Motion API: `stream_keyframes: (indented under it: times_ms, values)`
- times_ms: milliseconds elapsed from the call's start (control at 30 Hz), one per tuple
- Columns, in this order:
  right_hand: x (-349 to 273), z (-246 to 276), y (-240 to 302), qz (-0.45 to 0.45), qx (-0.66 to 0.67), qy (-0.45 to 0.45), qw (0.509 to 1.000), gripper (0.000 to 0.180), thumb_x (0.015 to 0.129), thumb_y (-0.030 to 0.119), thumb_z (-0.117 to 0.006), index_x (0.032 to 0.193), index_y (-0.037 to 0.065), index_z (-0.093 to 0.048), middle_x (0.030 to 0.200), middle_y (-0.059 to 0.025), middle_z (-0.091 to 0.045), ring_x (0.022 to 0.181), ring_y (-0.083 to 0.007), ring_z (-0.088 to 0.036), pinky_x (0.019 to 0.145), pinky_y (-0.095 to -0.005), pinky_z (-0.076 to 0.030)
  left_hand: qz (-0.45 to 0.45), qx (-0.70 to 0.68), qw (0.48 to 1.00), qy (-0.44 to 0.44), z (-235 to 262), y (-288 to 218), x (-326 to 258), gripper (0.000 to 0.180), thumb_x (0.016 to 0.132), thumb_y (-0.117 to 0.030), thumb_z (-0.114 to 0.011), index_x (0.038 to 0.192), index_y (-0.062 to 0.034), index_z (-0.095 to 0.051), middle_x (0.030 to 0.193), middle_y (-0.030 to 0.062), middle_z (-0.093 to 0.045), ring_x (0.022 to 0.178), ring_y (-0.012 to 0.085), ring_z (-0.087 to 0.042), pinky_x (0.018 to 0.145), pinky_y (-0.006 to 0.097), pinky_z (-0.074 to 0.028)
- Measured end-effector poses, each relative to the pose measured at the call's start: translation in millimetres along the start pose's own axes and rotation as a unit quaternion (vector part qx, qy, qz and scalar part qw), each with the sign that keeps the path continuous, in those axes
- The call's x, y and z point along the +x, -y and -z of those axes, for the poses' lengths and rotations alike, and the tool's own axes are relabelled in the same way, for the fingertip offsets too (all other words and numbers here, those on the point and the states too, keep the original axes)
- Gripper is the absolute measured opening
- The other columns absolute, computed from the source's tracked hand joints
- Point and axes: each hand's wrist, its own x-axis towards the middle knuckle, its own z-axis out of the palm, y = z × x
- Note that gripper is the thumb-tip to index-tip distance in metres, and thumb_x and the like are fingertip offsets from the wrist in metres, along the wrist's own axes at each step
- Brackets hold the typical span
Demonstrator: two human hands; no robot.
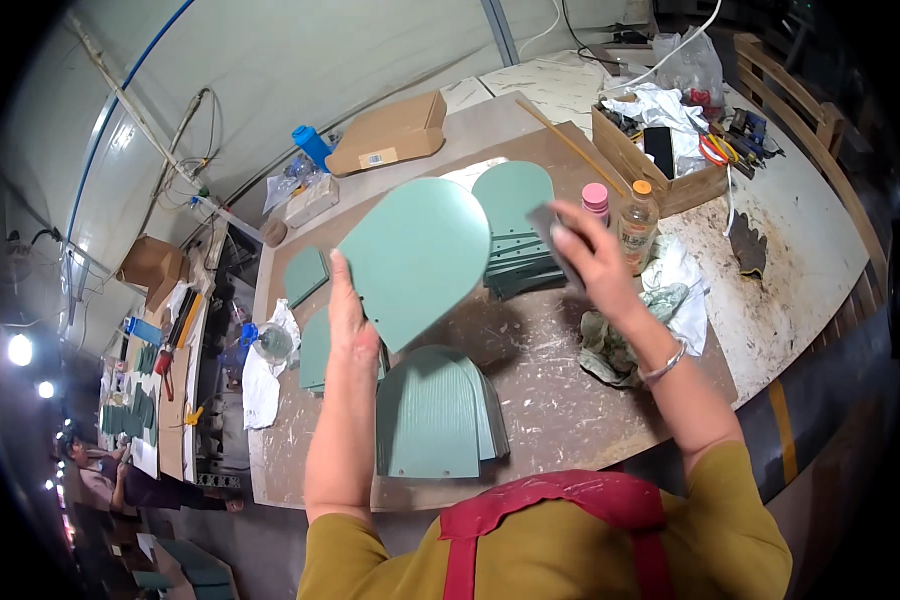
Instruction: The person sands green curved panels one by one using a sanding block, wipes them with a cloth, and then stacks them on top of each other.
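My left hand (350, 315) grips a pale green panel (420, 250) by its lower left edge. The panel has one rounded end and is held tilted above the table. To its right, my right hand (600, 262) is closed on a thin, dark grey flat piece (552, 240), possibly a sanding pad, apart from the panel. Behind them is a stack of similar green panels (515, 200). Closer to me stands another stack of round-topped panels (430, 415). Smaller green pieces (306, 274) lie to the left, partly hidden by my left arm and the panel.
Right of the stack stand a pink-capped bottle (594, 196) and an orange-capped bottle (637, 225), beside crumpled rags (610, 350). A wooden box (690, 190) of tools sits back right, a dark glove (748, 245) near it. A cardboard box (390, 130) lies at the back.
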Motion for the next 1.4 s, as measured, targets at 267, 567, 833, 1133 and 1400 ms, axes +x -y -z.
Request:
stream_keyframes:
  times_ms: [267,567,833,1133,1400]
  values:
    - [7.6,-34.1,15.3,0.245,-0.147,-0.059,0.957,0.055,0.088,0.027,-0.072,0.135,0.004,-0.057,0.138,-0.0206,-0.050,0.124,-0.0380,-0.053,0.103,-0.0424,-0.043,0.119,-0.090,0.989,0.011,-25.1,18.6,-11.9,0.047,0.103,-0.035,-0.054,0.135,0.0007,-0.051,0.130,0.0164,-0.060,0.114,0.0298,-0.062,0.097,0.045,-0.054]
    - [-26.2,-60.5,0.5,0.398,-0.316,-0.003,0.861,0.066,0.072,0.025,-0.082,0.134,0.019,-0.060,0.141,-0.0128,-0.052,0.119,-0.0318,-0.056,0.095,-0.0440,-0.042,0.055,-0.113,0.992,0.004,-26.0,35.7,5.8,0.043,0.108,-0.029,-0.043,0.140,-0.0009,-0.045,0.139,0.0145,-0.054,0.124,0.0279,-0.056,0.105,0.042,-0.050]
    - [-19.0,-15.9,10.5,0.197,-0.178,-0.021,0.964,0.046,0.089,0.021,-0.071,0.131,0.003,-0.060,0.137,-0.0176,-0.050,0.122,-0.0335,-0.055,0.103,-0.0411,-0.044,-0.035,0.043,0.998,0.005,-13.7,12.9,-26.6,0.040,0.108,-0.031,-0.044,0.134,-0.0012,-0.048,0.128,0.0120,-0.059,0.113,0.0232,-0.061,0.098,0.039,-0.053]
    - [26.4,-17.7,27.2,0.227,-0.183,-0.053,0.955,0.044,0.088,0.024,-0.072,0.127,0.005,-0.063,0.135,-0.0181,-0.054,0.122,-0.0336,-0.056,0.103,-0.0411,-0.046,-0.128,0.227,0.958,0.121,-49.9,58.8,-6.7,0.041,0.105,-0.034,-0.050,0.131,-0.0026,-0.053,0.120,0.0093,-0.062,0.106,0.0177,-0.058,0.094,0.035,-0.048]
    - [-36.1,-1.5,-38.5,0.094,-0.047,0.002,0.994,0.045,0.095,0.028,-0.068,0.131,0.004,-0.058,0.136,-0.0165,-0.054,0.129,-0.0307,-0.051,0.111,-0.0393,-0.038,0.042,0.078,0.994,0.070,-22.4,140.3,164.1,0.027,0.095,-0.016,-0.058,0.119,-0.0031,-0.059,0.110,0.0094,-0.064,0.091,0.0201,-0.063,0.066,0.032,-0.051]
